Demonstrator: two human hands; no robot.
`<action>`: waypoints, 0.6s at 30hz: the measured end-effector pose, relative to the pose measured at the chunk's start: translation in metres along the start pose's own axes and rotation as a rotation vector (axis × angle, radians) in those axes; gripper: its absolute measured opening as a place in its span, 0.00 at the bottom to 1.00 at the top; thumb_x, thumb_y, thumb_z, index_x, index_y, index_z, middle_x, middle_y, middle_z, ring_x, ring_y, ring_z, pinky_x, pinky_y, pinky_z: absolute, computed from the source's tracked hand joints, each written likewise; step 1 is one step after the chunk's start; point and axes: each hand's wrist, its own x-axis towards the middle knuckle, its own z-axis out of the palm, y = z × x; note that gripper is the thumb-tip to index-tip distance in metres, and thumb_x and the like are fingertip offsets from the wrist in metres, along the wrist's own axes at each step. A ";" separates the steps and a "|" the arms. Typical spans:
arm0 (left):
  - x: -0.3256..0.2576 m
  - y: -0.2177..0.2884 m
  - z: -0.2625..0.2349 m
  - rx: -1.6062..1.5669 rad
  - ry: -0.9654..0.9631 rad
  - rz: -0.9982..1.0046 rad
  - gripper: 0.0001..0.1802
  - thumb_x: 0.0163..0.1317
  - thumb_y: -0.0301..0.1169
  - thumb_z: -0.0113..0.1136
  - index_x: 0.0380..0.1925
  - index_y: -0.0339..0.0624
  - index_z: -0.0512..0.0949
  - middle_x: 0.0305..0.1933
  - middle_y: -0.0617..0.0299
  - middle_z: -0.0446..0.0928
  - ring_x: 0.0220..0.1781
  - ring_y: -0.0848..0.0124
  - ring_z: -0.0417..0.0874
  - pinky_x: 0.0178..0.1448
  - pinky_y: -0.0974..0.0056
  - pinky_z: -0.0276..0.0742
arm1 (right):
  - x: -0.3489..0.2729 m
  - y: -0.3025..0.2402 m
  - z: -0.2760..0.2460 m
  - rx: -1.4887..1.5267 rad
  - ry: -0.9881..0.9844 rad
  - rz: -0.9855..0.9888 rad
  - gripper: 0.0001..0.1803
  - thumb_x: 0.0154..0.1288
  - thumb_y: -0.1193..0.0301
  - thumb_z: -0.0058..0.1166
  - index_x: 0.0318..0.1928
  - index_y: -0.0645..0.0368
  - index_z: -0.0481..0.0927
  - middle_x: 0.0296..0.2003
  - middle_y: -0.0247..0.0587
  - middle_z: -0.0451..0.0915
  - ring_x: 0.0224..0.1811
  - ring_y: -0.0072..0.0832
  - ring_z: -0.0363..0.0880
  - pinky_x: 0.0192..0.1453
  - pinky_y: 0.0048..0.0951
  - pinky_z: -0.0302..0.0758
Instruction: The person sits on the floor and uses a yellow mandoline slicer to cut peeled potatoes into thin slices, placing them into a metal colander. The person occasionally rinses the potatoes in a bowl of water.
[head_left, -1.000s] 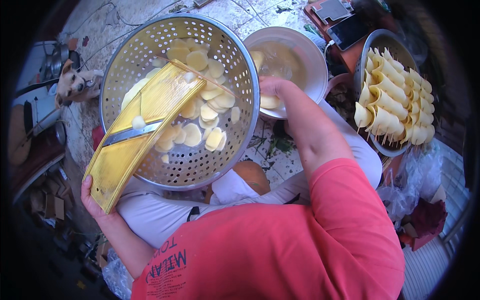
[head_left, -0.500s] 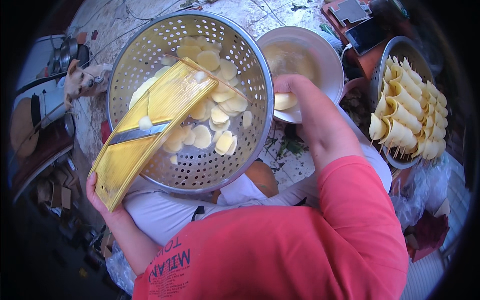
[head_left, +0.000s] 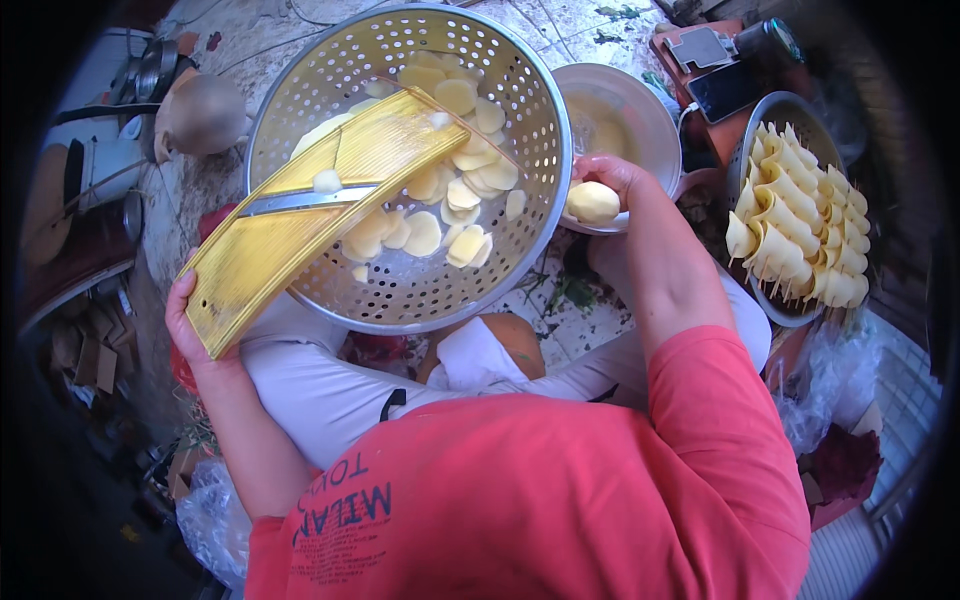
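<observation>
Two hands at work, seen from above. Far left: brown cardboard scraps [head_left: 88,350] on the ground, flat and torn, no markings legible.

Left hand [head_left: 196,335] grasps the lower end of a yellow plastic mandoline slicer [head_left: 320,205], fingers curled round its edge. Slicer is a long ribbed board with a metal blade strip across its middle; it tilts up to the right, its upper end resting inside a large perforated metal colander [head_left: 400,290]. One pale slice sits on the board just above the blade.

Colander: round, shiny, holed all over. Potato slices [head_left: 450,200] lie in it, thin, oval, pale yellow, scattered and overlapping, mostly right of the slicer.

Right hand [head_left: 605,180] closes on a peeled potato [head_left: 593,202], smooth, pale, egg-shaped, held just beside the colander's right rim and over the near edge of a white bowl [head_left: 640,110]. Bowl is smooth, with cloudy liquid inside.

Right: a metal basin [head_left: 775,105] filled with pale yellow cone-shaped rolls [head_left: 795,225] packed in rows. Above it a dark phone [head_left: 728,88] lies on a reddish surface. Lower right, crumpled clear plastic bags [head_left: 835,385].
</observation>
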 end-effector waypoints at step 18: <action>-0.002 -0.022 0.029 -0.112 -0.045 0.061 0.23 0.62 0.27 0.56 0.58 0.31 0.74 0.57 0.43 0.80 0.59 0.50 0.82 0.68 0.48 0.77 | -0.117 -0.079 0.164 -0.402 -0.103 -0.729 0.30 0.60 0.64 0.60 0.61 0.64 0.73 0.43 0.55 0.83 0.34 0.37 0.87 0.37 0.36 0.87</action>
